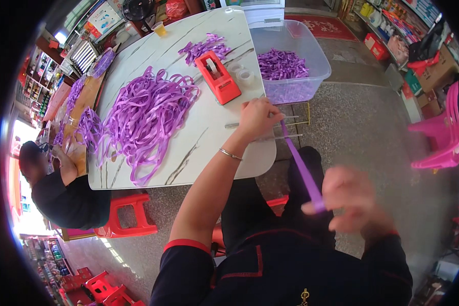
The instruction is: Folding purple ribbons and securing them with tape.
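Note:
A purple ribbon [301, 166] runs taut from the table's right edge down toward my body. At its upper end my left hand [259, 118] is closed, thumb and fingertips pinching the ribbon beside thin metal rods [290, 136] that jut past the table edge. My right hand [351, 196], smeared by motion, grips the lower end between thumb and finger. A red tape dispenser [223, 87] stands just beyond my left hand, with clear tape rolls [245, 77] beside it. To the left spreads a large heap of long purple ribbons [145, 115] on the marbled white table [188, 173].
A clear plastic bin [319, 66] of short purple pieces [282, 64] stands against the table's right edge. Farther back are a smaller ribbon pile [205, 47] and a cup [159, 29]. Another person [66, 188] sits at left. Pink chairs [443, 130] stand at right.

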